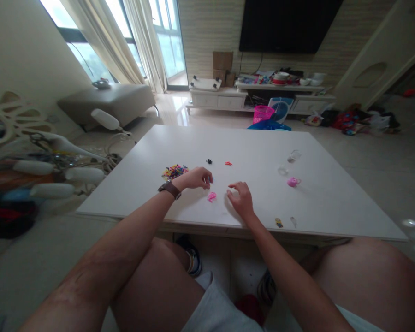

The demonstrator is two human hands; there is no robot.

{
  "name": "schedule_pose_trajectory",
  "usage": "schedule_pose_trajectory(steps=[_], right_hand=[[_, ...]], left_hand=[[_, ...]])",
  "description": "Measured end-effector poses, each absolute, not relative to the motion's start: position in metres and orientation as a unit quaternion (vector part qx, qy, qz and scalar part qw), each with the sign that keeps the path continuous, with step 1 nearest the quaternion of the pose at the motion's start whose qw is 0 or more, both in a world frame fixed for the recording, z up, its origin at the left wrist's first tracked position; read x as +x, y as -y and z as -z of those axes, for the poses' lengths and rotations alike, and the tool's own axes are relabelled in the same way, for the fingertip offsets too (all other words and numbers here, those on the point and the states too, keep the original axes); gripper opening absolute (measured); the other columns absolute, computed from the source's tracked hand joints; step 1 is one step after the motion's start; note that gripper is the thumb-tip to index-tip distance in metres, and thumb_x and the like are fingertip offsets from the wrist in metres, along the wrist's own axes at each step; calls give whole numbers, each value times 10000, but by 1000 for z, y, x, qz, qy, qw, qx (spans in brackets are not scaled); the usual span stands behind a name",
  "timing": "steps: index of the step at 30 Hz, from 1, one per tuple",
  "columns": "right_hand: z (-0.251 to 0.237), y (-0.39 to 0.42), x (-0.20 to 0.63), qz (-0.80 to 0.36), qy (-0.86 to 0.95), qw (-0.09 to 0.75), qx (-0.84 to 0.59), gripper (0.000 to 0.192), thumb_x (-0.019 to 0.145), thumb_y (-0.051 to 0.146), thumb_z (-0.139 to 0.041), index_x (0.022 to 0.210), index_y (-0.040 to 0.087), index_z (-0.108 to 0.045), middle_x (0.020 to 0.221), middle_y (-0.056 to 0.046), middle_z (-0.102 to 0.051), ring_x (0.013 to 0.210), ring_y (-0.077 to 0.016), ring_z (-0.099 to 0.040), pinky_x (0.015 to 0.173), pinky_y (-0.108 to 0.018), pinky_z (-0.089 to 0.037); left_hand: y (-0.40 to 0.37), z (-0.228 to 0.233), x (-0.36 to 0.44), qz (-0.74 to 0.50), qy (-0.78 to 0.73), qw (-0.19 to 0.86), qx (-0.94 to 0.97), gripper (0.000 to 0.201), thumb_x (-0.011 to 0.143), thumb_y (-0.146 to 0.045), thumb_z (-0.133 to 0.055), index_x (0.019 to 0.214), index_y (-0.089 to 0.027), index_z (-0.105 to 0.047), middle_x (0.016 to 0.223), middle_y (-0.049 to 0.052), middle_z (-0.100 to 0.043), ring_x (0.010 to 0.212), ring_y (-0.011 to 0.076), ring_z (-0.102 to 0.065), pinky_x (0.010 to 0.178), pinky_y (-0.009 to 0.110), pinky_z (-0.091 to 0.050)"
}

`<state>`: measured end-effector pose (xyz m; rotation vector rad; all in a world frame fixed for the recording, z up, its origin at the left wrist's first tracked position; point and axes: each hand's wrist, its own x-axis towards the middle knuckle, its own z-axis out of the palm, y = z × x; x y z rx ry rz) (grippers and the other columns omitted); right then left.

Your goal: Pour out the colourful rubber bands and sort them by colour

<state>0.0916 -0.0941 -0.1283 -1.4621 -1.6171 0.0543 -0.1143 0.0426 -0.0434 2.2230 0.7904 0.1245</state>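
My left hand point(198, 178), with a brown watch on its wrist, rests on the white low table point(332, 203), fingers curled; something small and blue shows at its fingertips, too small to tell if held. My right hand point(241, 199) lies on the table with fingers bent and apart, holding nothing. A small pink piece point(211, 197) lies between the two hands. A pile of small colourful pieces point(174, 171) sits just left of my left hand. Beyond the hands lie a tiny black piece point(209, 161) and a tiny red piece point(228, 163).
A pink round object point(292, 182), a clear lid point(282, 170) and a clear small container point(293, 156) lie on the table's right half. A small yellow figure point(278, 222) sits near the front edge. A cluttered rack point(38, 161) stands to the left; a TV cabinet point(263, 99) is beyond.
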Motion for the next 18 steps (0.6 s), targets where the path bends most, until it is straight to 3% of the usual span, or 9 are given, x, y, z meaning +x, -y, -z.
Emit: schedule_pose_trajectory(steps=[5, 13, 18], right_hand=[[126, 98, 85, -48, 759, 415, -500, 181, 931, 256, -614, 1103, 233, -667, 1000, -69, -708, 963, -250, -610, 882, -408, -485], [128, 100, 87, -66, 752, 445, -481, 128, 960, 243, -574, 1002, 247, -695, 921, -49, -721, 895, -222, -617, 833, -385, -495], [128, 98, 89, -33, 646, 504, -573, 111, 930, 241, -583, 871, 225, -676, 853, -42, -692, 854, -219, -584, 822, -374, -466]], left_hand=[[-26, 45, -94, -51, -243, 485, 839, 262, 698, -193, -746, 941, -110, -698, 761, 85, -762, 676, 167, -699, 621, 239, -501], [-21, 53, -85, -42, -226, 514, 826, 270, 722, -212, -755, 960, -108, -685, 760, 96, -757, 678, 175, -704, 610, 239, -503], [-30, 44, -94, -86, -258, 442, 855, 228, 779, -302, -718, 893, -104, -714, 762, 92, -745, 676, 156, -679, 622, 234, -492]])
